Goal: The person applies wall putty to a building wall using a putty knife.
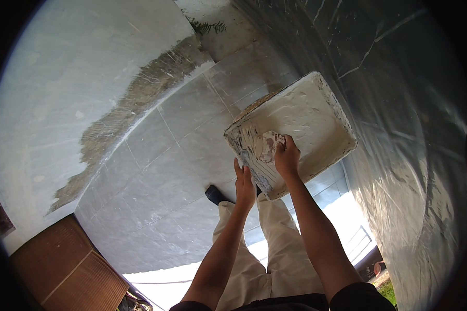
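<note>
A shallow rectangular paint tray [333, 98] lies ahead of me, right of centre, its rim crusted and its inside coated with off-white paint. My right hand [287, 156] reaches over its near left part. Thumb and fingers there close on a rounded, paint-smeared pad [267, 145], off-white with brown patches; its exact kind is unclear. The pad is above the tray's ribbed part [259, 166]; whether it touches is hard to tell. Beside the tray's near left edge, my left hand [245, 185] has its fingers extended and apart, holding nothing visible. Contact with the rim cannot be made out.
Grey tiles [155, 140] cover the floor. On the left stands a pale wall [83, 67] with a bare, rough brown strip along its base. Grey plastic sheeting [399, 129] hangs on the right. A brown corrugated panel [67, 264] is at lower left; a dark-shod foot [216, 195] is below.
</note>
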Action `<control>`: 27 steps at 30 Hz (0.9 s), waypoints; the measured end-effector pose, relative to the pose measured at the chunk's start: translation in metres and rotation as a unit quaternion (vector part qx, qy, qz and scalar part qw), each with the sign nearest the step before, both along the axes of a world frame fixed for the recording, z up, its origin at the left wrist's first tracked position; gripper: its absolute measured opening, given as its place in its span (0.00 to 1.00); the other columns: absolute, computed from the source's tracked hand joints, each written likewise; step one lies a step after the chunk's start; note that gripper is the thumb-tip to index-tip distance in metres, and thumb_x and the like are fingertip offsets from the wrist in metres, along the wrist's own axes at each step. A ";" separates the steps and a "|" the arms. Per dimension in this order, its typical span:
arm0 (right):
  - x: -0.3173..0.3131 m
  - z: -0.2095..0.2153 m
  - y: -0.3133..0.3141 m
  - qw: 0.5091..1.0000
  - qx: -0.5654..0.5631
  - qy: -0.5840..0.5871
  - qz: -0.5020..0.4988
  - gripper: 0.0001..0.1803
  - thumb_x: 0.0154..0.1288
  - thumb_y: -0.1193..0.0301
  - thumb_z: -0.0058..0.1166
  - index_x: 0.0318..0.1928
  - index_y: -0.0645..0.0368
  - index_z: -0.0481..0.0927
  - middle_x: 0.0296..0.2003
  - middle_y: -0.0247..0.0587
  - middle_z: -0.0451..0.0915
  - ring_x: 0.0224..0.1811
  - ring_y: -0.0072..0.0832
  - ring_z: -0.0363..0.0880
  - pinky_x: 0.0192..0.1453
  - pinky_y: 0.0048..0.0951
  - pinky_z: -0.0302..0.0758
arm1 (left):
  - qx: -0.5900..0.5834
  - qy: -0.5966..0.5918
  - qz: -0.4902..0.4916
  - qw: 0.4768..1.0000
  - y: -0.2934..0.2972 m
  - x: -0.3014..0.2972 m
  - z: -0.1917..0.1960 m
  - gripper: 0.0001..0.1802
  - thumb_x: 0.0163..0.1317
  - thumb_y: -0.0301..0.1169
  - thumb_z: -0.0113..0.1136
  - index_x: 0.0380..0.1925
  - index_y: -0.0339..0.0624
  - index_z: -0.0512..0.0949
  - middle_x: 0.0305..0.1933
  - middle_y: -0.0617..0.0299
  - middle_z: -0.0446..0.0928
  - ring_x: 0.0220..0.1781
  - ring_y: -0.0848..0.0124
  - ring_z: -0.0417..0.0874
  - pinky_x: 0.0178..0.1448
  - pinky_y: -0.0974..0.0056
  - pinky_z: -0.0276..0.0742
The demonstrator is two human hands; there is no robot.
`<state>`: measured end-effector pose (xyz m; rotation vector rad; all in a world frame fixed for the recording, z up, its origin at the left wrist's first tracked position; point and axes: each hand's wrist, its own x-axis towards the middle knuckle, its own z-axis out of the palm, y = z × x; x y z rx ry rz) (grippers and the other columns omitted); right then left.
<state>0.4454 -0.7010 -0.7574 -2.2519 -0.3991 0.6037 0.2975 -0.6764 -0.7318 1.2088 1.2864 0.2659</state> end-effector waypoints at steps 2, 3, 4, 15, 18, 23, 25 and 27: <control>0.000 0.000 0.011 1.000 0.011 0.000 0.022 0.17 0.63 0.74 0.52 0.52 0.64 0.76 0.35 0.54 0.84 0.39 0.47 0.84 0.46 0.44 0.77 | 0.037 -0.019 0.014 0.999 0.000 -0.007 -0.012 0.37 0.78 0.47 0.34 0.76 0.36 0.40 0.67 0.38 0.67 0.66 0.52 0.72 0.68 0.60 0.64; 0.001 0.000 0.015 0.999 0.016 -0.001 0.043 0.17 0.63 0.74 0.52 0.52 0.65 0.76 0.34 0.52 0.84 0.37 0.45 0.84 0.45 0.43 0.77 | 0.067 -0.039 0.027 0.997 -0.001 -0.011 -0.018 0.37 0.78 0.47 0.34 0.75 0.35 0.41 0.72 0.36 0.61 0.72 0.50 0.67 0.72 0.59 0.60; 0.005 -0.004 0.014 0.999 0.018 -0.006 0.042 0.17 0.63 0.74 0.52 0.52 0.65 0.76 0.34 0.52 0.84 0.37 0.45 0.84 0.45 0.43 0.77 | 0.070 -0.044 0.026 0.996 0.000 -0.010 -0.018 0.37 0.78 0.47 0.34 0.75 0.35 0.41 0.72 0.36 0.61 0.72 0.50 0.67 0.72 0.59 0.60; 0.004 0.041 0.025 0.925 0.236 0.293 -0.044 0.17 0.69 0.77 0.49 0.57 0.66 0.73 0.42 0.39 0.82 0.35 0.22 0.79 0.39 0.27 0.77 | 0.226 0.038 -0.036 0.973 0.038 -0.030 0.037 0.35 0.76 0.44 0.38 0.73 0.29 0.50 0.76 0.35 0.52 0.78 0.44 0.52 0.79 0.51 0.46; 0.003 0.080 0.041 0.885 0.315 0.341 -0.051 0.17 0.69 0.78 0.49 0.57 0.65 0.73 0.41 0.37 0.82 0.36 0.20 0.79 0.39 0.24 0.77 | 0.292 0.036 -0.045 0.955 0.060 -0.032 0.067 0.35 0.75 0.45 0.40 0.72 0.30 0.51 0.76 0.36 0.52 0.78 0.44 0.52 0.79 0.49 0.46; -0.002 0.137 0.073 0.841 0.372 0.394 -0.019 0.15 0.70 0.77 0.50 0.56 0.64 0.74 0.43 0.36 0.81 0.40 0.19 0.80 0.43 0.24 0.77 | 0.375 0.031 -0.042 0.926 0.103 -0.036 0.123 0.36 0.74 0.44 0.44 0.72 0.31 0.52 0.76 0.39 0.53 0.78 0.44 0.53 0.78 0.47 0.47; -0.007 0.165 0.085 0.830 0.388 0.401 0.004 0.15 0.71 0.76 0.50 0.56 0.63 0.74 0.44 0.36 0.81 0.41 0.20 0.80 0.45 0.24 0.78 | 0.404 0.027 -0.038 0.914 0.119 -0.038 0.148 0.36 0.73 0.44 0.44 0.73 0.32 0.53 0.76 0.40 0.54 0.78 0.44 0.53 0.78 0.47 0.47; -0.014 0.192 0.098 0.805 0.403 0.435 -0.006 0.15 0.71 0.76 0.51 0.56 0.63 0.74 0.44 0.36 0.81 0.42 0.21 0.81 0.48 0.26 0.79 | 0.431 0.016 -0.025 0.902 0.133 -0.039 0.165 0.35 0.73 0.44 0.44 0.72 0.33 0.54 0.75 0.41 0.57 0.78 0.44 0.54 0.78 0.47 0.48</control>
